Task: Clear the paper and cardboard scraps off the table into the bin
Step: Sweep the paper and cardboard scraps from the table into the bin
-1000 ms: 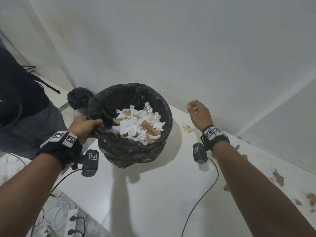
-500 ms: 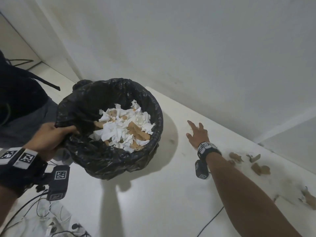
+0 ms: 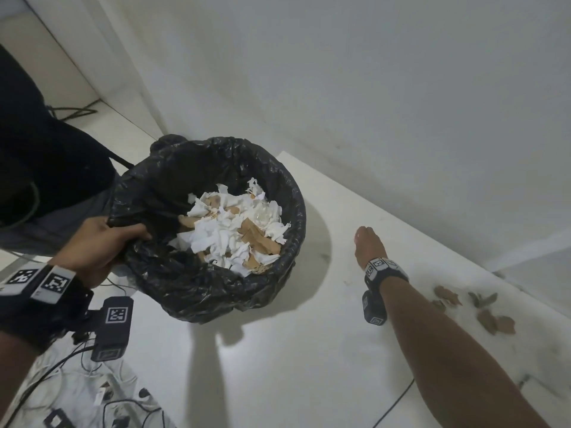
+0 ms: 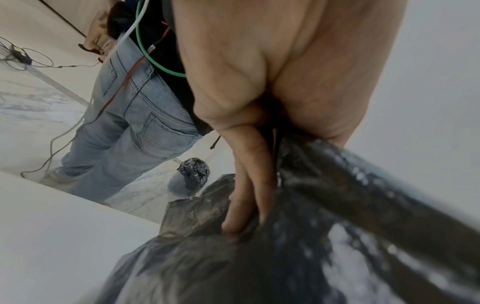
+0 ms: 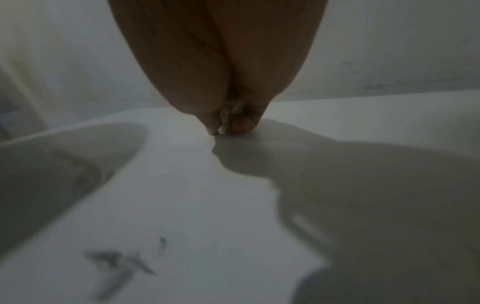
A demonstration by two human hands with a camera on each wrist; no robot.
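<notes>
Scraps of torn white paper and brown cardboard (image 3: 234,230) fill the black-lined bin (image 3: 216,291), which the left hand (image 3: 105,248) grips at its near-left rim, fingers curled over the plastic liner (image 4: 259,257). On the white table (image 3: 278,366), right of the bin, the right hand (image 3: 366,247) has its fingertips (image 5: 240,124) bunched on the surface, pinching a small pale scrap (image 5: 231,109). More brown cardboard pieces (image 3: 494,319) lie further right, near the far edge.

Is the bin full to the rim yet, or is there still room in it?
Still room. The scrap pile of white paper and brown cardboard lies below the bin rim, with black liner wall showing above it all around.
</notes>
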